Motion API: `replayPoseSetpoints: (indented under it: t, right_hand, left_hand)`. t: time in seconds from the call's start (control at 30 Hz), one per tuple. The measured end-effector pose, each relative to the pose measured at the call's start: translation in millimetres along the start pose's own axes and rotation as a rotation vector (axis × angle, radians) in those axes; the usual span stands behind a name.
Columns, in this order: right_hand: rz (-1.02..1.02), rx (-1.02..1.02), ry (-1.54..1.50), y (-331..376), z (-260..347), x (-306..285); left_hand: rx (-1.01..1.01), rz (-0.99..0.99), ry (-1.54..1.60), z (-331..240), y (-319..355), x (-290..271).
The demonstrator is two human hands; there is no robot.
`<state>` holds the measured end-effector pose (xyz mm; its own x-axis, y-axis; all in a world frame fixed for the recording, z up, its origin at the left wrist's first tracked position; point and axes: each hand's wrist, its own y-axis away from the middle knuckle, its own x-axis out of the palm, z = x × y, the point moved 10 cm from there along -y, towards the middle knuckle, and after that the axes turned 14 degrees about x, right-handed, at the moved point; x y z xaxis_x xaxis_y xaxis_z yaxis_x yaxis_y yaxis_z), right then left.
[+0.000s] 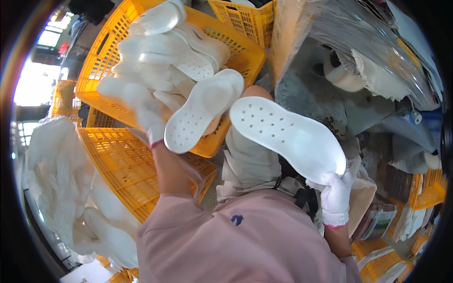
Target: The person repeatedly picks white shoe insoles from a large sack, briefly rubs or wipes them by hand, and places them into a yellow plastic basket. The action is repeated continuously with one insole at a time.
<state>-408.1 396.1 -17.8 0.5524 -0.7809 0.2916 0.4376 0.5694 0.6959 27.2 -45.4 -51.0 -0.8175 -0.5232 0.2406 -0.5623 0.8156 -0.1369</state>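
Note:
My right hand (336, 193), in a white knit glove, grips the heel end of a white foot-shaped insole (295, 137) dotted with small holes over its forefoot. It is held up over my lap, its wide end pointing left. My left hand (138, 106), also gloved, is smeared by motion at the near side of a yellow basket (100, 63). Its fingers cannot be made out. Beside it, more white insoles (151, 54) lie piled in the basket. A perforated insole (200, 111) leans over the basket's near edge, between my hands.
Below the filled basket stands another yellow basket (122, 165). White bagged material (56, 170) is heaped at the far left. A grey machine-like surface (311, 85) and plastic-wrapped sheets (377, 47) are at the upper right. Further yellow baskets (250, 21) stand around.

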Motion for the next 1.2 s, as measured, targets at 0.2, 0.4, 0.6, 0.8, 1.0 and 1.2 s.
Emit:
replayPoseSetpoints:
  t: [0.2, 0.4, 0.6, 0.8, 1.0, 1.2]
  right_hand:
    - [-0.421, -0.281, -0.021, 50, 37, -94]
    - [-0.569, -0.191, 0.581, 64, 20, -82]
    - [-0.853, -0.617, 0.565, 95, 70, -55]
    - [-0.573, -0.798, 0.653, -14, 160, -53]
    - [-0.702, -1.021, 1.438, -94, 202, -49]
    - [-0.577, -0.415, 0.76, -109, 202, -55]
  left_hand:
    - [0.445, 0.72, -0.028, -108, 185, 96]
    - [-1.372, 1.128, 0.24, 31, 538, 193]
    - [-1.311, 1.111, 0.329, 10, 611, 264]
    - [-1.403, 1.267, 0.553, 73, 605, 350]
    - [-0.238, 1.733, -0.51, 92, 451, 324]
    - [-0.488, 1.758, -0.168, 39, 502, 278]
